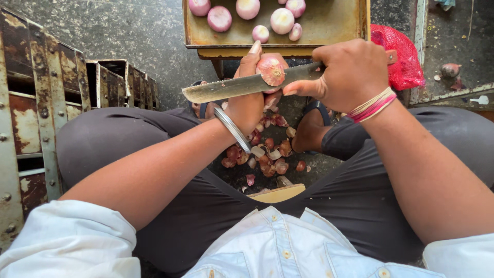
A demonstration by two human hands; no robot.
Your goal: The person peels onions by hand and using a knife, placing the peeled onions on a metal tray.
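Two bare hands at work: left hand (pixel 250 98) clamped on small red-skinned onion (pixel 271 70), right hand (pixel 346 73) fisted round long worn steel knife (pixel 242 86), blade across onion at twelve o'clock. Slip risk: edge near thumb (pixel 253 55).

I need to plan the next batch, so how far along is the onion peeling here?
Done: several peeled onions lie on the tray, and shed skins litter the floor. In hand: the left hand holds an unpeeled onion while the right hand works the knife against it. Left: a red mesh bag sits beside the tray; its contents cannot be seen.
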